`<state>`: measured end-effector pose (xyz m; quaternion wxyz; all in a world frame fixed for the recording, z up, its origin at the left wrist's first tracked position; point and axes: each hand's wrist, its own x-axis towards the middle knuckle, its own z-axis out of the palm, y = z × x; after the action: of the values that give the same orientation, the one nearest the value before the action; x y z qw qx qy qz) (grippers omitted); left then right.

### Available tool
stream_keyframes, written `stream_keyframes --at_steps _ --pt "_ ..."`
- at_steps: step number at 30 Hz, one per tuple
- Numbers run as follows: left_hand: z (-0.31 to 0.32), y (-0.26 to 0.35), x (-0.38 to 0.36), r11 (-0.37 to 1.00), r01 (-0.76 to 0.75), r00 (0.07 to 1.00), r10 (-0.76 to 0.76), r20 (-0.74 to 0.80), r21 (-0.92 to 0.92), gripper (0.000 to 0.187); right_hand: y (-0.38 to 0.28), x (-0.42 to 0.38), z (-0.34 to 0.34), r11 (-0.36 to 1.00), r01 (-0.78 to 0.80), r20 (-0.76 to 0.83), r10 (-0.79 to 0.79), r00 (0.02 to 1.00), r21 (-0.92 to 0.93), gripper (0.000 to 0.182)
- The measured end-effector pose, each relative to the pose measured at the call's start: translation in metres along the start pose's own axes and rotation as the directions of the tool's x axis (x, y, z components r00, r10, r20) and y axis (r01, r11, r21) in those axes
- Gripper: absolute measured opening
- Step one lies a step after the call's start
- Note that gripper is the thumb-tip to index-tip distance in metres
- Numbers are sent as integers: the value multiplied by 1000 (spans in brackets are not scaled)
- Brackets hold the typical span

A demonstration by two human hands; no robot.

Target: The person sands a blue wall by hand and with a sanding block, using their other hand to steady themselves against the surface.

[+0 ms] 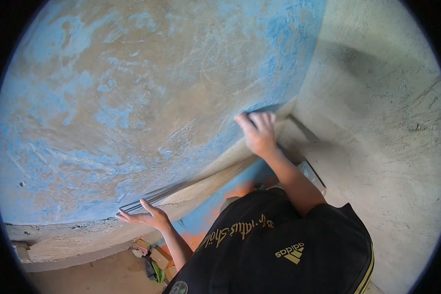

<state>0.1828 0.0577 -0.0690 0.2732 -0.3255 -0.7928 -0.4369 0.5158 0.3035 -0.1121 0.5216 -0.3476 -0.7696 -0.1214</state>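
One patchy blue-and-brown wall spans the left and upper view, and at its lower edge is one left hand, loosely open, thumb apart, gripping nothing visible beside dark streaks that may be shadow. Farther right, one blurred right hand, fingers partly curled, is near that edge by one pale wall; whether it holds anything cannot be told. The two-handed reach seems to call for care at the corner.
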Motion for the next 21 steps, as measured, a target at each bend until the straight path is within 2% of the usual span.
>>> stream_keyframes --at_steps 1,4,5,8,9,12,13,14,16,17,20,21 --pt "-1 -1 3 1000 15 1000 -15 -11 0 91 0 0 -4 978 -206 -14 206 979 -19 38" --pt "-7 -4 15 999 -47 993 46 -107 -8 91 7 9 0 963 -251 -218 268 939 103 41" --pt "-9 -7 18 998 -59 992 59 -110 3 91 0 6 -3 965 -233 -128 247 960 118 47" --pt "-15 -23 31 997 -80 989 82 -121 24 91 -28 6 3 981 -108 -76 122 990 162 48" --pt "-17 -29 35 997 -76 990 78 -121 25 91 -34 8 5 976 -111 -104 132 986 188 48" --pt "-26 -44 45 996 -86 988 89 -126 31 91 -46 13 10 935 -288 -207 330 921 209 48" --pt "-31 -49 48 995 -94 988 97 -123 34 90 -47 13 11 897 -333 -205 398 894 291 48" --pt "-34 -58 50 994 -105 987 107 -117 25 90 -55 11 13 797 -409 -192 530 826 443 47" --pt "-37 -73 51 993 -119 988 118 -102 -4 90 -72 18 6 527 -489 -104 747 657 695 45" --pt "-38 -78 51 993 -114 989 114 -90 3 90 -74 17 -2 530 -541 -51 744 667 653 44" --pt "-42 -87 52 995 -98 993 98 -70 1 90 -79 14 -5 441 -676 42 820 571 590 44" --pt "-42 -86 52 996 -93 993 92 -70 -13 90 -78 9 1 550 -653 -40 780 625 521 43"
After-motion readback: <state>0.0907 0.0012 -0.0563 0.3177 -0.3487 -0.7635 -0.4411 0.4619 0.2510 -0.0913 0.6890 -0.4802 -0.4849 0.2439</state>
